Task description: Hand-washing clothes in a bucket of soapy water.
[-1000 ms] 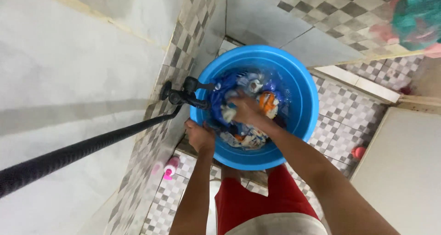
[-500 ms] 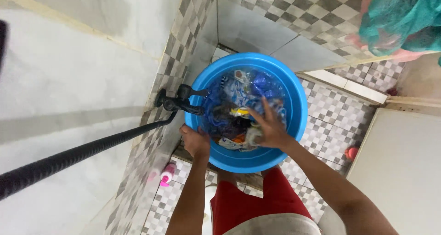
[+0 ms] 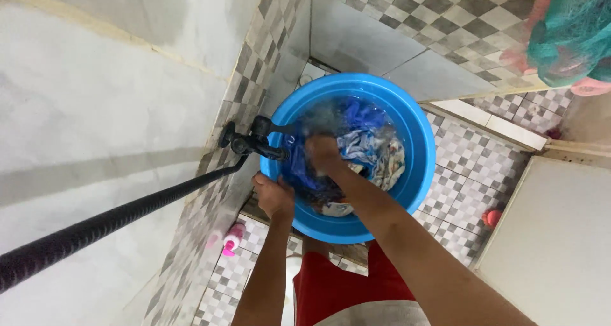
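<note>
One large blue basin (image 3: 417, 173) stood on the checkered floor (image 3: 474, 173), close to the tiled wall (image 3: 95, 90), and it held water and a heap of wet clothes (image 3: 372, 151) in blue and white. How many pieces were in the heap could not be counted, because they were tangled together.

One long black hose (image 3: 114, 221) ran from the lower left up to one black tap (image 3: 254, 138) on the wall, just beside the basin's rim.

Two hands were at work. The left hand (image 3: 273, 195) was closed around the near rim of the basin, gripping it. The right hand (image 3: 323, 154) was down in the clothes, blurred by movement; whether it was open or closed on cloth I cannot tell.

Half a second earlier the right hand was nearer to the person, at the lower side of the heap, with fingers spread. Now it had moved toward the tap side, and the water looked more disturbed. This suggests that the washing was in the middle, with the clothes being stirred or rubbed.

One small pink bottle (image 3: 232, 239) lay on the floor by the wall, and one small red object (image 3: 492, 218) lay on the floor at the right.
</note>
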